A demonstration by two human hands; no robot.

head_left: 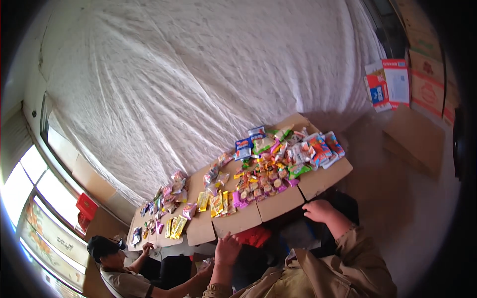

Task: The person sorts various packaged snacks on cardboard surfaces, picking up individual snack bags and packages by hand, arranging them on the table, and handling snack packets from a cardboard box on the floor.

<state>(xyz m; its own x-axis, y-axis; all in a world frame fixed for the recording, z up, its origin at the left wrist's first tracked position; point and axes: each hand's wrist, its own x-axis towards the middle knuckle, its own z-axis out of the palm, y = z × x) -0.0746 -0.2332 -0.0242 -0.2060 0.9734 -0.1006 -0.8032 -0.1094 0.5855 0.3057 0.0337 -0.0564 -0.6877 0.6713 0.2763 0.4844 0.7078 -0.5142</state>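
Resting at the near edge of the cardboard table top (325, 181), the right hand (319, 210) lies knuckles up with fingers loosely curled; nothing visible in it, though its underside is hidden, so grip cannot be told for certain. Left hand (227, 251) sits just below the same near edge, farther left, fingers together and pointing up toward the cardboard; palm side not visible, no object seen in it. Between the two hands, just under the table edge, a red packet-like thing (254, 235) shows partly, its lower part hidden in shadow.

On the table top: a dense spread of snack packets (278, 159), mixed colours, loose, not in any container. A row of yellow packets (217, 202) lies nearest the left hand.

Right of the table, stacked cardboard boxes (426, 89); contents not visible. One open white-and-red box (390, 82) leans against them.

A second person in a dark cap (102, 246) sits at the table's far left end, cut off by the frame edge. Behind the table, a crumpled white sheet (198, 74).
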